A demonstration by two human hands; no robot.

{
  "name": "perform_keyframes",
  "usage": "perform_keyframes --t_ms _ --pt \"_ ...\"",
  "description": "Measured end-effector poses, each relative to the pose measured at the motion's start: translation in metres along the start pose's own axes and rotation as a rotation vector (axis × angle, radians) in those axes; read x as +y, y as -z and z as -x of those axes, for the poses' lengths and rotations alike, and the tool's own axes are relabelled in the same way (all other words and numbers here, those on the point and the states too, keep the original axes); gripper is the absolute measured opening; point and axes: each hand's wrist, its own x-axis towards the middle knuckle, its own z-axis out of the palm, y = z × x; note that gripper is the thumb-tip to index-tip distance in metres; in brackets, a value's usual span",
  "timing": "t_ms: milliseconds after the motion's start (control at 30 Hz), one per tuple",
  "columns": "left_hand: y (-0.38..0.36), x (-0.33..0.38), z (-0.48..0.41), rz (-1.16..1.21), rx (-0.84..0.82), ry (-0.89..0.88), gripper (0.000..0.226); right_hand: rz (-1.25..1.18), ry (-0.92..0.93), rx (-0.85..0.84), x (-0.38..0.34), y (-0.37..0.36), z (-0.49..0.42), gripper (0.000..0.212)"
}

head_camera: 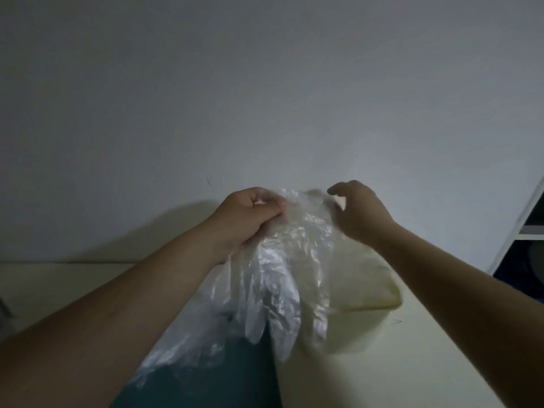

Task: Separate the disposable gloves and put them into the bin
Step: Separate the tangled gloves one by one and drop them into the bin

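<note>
**Gloves held up, ready to be pulled apart**

The left hand [250,213] has its fingers curled tight round the top of a bunch of clear disposable gloves [282,275]. It holds the bunch up in the air. The right hand [359,210] is just beside the top of the bunch, on the other side. Its fingers are half bent and seem to touch the thin plastic. I cannot tell if it has pinched a glove, because the hand hides that part.

This looks like the pulling-apart step. No glove looks free from the bunch yet. I think the next move is for the right hand to pinch just one glove near its top and peel it away, while the left hand holds the rest. The plastic looks thin and clingy, so two gloves could come away together. A slow pull should help.

The gloves hang down from the hands in a crinkly, see-through clump, with long glove fingers pointing down. The lowest part rests on something dark green [206,372] close to the person. I cannot tell what that is.

The bin [382,301] is a pale tub. It stands on the pale table [412,369], below the right arm and just behind the hanging gloves. The gloves hide part of it. I cannot see if any gloves are inside.

Behind it all is a plain grey wall [265,83]. A white shelf [527,229] shows at the far right edge.
</note>
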Motion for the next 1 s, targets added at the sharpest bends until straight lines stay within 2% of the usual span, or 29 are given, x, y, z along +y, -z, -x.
perform_keyframes --t_ms 33,100,167,200,267,333,400,533,633,733,800,867,933,1000 --pt "-0.006 -0.004 -0.008 0.007 0.022 0.014 0.012 -0.268 -0.142 -0.044 -0.002 0.012 0.000 0.035" --pt "-0.019 -0.009 -0.020 0.056 0.064 0.036 0.013 -0.760 -0.401 -0.320 -0.004 0.031 0.003 0.066" --pt "-0.031 -0.014 -0.029 0.130 0.103 0.055 0.013 -0.887 -0.449 -0.498 -0.002 0.040 0.012 0.074" --pt "-0.034 -0.016 -0.031 0.160 0.117 0.063 0.013 -0.866 -0.418 -0.526 0.001 0.038 0.016 0.067" --pt "-0.038 -0.018 -0.032 0.202 0.119 0.072 0.016 -0.824 -0.410 -0.436 0.003 0.030 0.020 0.044" --pt "-0.037 -0.019 -0.030 0.196 0.114 0.079 0.021 -0.894 -0.474 -0.343 0.010 0.019 0.016 0.024" --pt "-0.026 -0.021 -0.029 0.135 0.138 0.079 0.024 -0.807 -0.483 -0.263 0.015 0.014 0.010 0.014" --pt "0.009 -0.014 -0.023 0.030 0.159 0.047 0.022 -0.327 -0.312 -0.122 0.028 -0.003 -0.003 0.015" --pt "0.032 0.014 -0.005 -0.020 -0.011 0.055 0.022 0.061 -0.208 -0.164 0.033 -0.020 -0.007 0.012" --pt "0.042 0.047 0.012 -0.060 -0.205 0.053 0.024 0.253 -0.184 -0.184 0.031 -0.027 -0.007 0.008" --pt "0.034 0.062 0.019 0.027 -0.284 0.033 0.024 0.336 -0.131 -0.191 0.028 -0.028 -0.005 0.012" --pt "0.017 0.072 0.020 0.103 -0.308 0.000 0.023 0.346 -0.067 -0.161 0.027 -0.026 -0.004 0.034" --pt "-0.004 0.075 0.011 0.097 -0.275 -0.029 0.019 0.252 -0.067 -0.095 0.029 -0.018 -0.004 0.049" --pt "-0.023 0.068 -0.006 0.062 -0.210 -0.029 0.017 0.092 -0.128 -0.013 0.035 -0.003 -0.007 0.052"
